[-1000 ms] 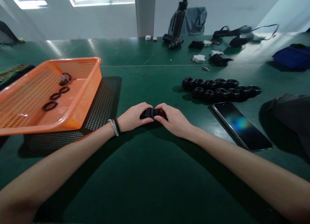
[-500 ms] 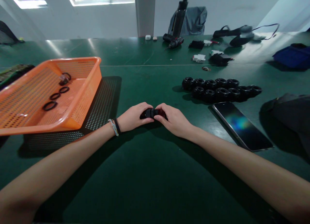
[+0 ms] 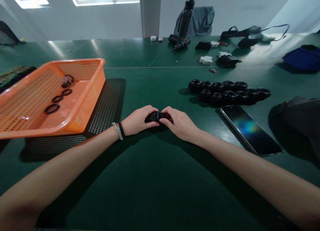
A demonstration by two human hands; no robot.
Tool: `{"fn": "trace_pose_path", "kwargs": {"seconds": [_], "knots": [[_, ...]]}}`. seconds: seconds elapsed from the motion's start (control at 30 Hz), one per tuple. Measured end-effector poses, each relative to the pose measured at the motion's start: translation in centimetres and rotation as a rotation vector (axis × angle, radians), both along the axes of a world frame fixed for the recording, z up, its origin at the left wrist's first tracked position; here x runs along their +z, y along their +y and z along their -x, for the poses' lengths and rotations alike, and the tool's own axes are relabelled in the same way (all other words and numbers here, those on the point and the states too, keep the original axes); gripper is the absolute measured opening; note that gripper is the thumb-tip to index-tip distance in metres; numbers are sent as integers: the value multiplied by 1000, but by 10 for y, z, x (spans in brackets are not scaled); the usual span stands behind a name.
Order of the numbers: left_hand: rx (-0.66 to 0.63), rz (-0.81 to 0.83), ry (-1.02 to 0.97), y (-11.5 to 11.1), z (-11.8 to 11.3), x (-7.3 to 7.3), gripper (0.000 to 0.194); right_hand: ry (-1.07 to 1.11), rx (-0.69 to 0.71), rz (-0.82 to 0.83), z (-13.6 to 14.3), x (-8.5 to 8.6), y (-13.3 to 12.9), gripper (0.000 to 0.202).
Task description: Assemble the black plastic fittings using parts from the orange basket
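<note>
Low over the green table, a dark, glossy black cylindrical part (image 3: 155,116) lies crosswise between my two hands. My left hand (image 3: 140,119) has its fingers wrapped round the left end, thumb on the near side. The right end sits in the pinch of my right hand (image 3: 180,123), where a brownish tint shows between thumb and fingers. A ridged band is visible at the middle; both ends are partly covered by my fingers, so its exact kind cannot be made out.
At left stands an orange perforated basket (image 3: 100,91) with several black rings (image 3: 52,108) inside. Rows of glossy black ring-shaped parts (image 3: 229,96) lie at right, beside a phone (image 3: 251,130). Farther back are a power drill (image 3: 182,44), a bottle (image 3: 186,19) and a blue pouch (image 3: 302,58).
Both hands keep their hold on the black part in nearly the same place. My right fingers have shifted very slightly, and a little more of the right end shows.
</note>
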State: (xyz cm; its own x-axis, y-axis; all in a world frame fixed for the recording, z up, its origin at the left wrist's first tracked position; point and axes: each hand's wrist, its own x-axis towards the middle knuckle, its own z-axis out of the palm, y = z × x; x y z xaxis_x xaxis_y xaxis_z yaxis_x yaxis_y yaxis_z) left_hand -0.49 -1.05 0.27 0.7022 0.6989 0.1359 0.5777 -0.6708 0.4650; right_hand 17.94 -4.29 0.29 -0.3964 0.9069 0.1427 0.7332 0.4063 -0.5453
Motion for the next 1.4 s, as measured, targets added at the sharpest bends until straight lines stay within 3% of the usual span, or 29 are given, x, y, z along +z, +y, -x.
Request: {"fn": "trace_pose_path", "kwargs": {"seconds": [0.33, 0.57, 1.4], "knots": [[-6, -2, -1, 0, -1, 1, 30, 35, -1, -33, -1, -1, 0, 8], [0, 13, -19, 1, 0, 1, 28, 134, 63, -136, -4, -5, -3, 26], [-14, 3, -23, 2, 0, 1, 30, 67, 10, -64, -3, -3, -2, 17]]}}
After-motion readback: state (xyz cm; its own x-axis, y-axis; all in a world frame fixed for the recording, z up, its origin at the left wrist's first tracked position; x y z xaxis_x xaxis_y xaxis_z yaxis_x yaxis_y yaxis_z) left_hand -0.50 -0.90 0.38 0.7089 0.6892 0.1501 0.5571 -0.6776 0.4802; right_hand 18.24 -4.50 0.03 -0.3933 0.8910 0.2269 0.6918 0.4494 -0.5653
